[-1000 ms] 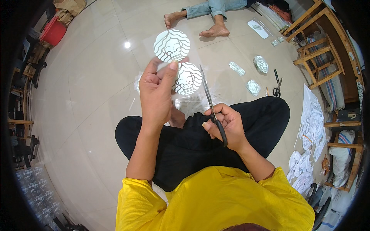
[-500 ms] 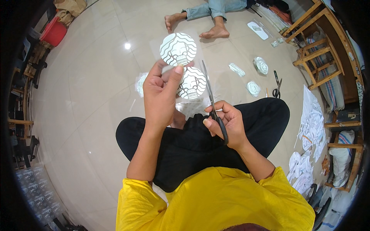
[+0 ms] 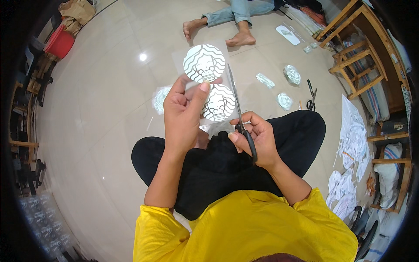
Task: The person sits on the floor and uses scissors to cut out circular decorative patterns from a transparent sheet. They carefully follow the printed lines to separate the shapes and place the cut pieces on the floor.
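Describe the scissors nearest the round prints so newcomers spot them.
From the yellow shirt, go up to the right hand. The black-handled scissors there point upward beside the round prints; unlike the pair on the floor, they are held.

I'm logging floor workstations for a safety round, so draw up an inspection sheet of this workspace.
Surface: glossy beige tiled floor.
Job's things: clear plastic sheet with two round white line-patterned designs; black-handled metal scissors along its right edge, contact unclear.
Clutter: crumpled white material and second black-handled scissors, on the floor at right.
Hands: left hand pinches the sheet; right hand holds the first scissors.
Cables: nothing clearly seen.
Surroundings: brown wooden stool right; red plastic tub upper left; another person's bare foot ahead.
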The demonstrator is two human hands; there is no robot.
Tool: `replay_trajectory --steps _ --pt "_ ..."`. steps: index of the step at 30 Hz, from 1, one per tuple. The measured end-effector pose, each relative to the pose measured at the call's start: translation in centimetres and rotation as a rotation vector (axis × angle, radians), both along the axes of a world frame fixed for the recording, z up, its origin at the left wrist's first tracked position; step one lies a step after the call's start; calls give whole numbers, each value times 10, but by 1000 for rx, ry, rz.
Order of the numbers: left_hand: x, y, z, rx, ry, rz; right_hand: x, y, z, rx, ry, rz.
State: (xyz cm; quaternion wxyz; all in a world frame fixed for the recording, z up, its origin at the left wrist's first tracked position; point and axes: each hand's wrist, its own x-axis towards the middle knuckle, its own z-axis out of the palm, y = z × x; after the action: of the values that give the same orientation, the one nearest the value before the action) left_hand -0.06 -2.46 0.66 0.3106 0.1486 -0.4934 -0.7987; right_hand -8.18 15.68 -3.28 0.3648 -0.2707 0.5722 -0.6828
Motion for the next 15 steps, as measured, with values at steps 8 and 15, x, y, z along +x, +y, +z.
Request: replay_trajectory --steps 8,15 --pt "3 5 2 54 57 -14 0 0 0 23 7 7" --pt "7 10 4 64 40 -33 0 -9 6 -24 23 -49"
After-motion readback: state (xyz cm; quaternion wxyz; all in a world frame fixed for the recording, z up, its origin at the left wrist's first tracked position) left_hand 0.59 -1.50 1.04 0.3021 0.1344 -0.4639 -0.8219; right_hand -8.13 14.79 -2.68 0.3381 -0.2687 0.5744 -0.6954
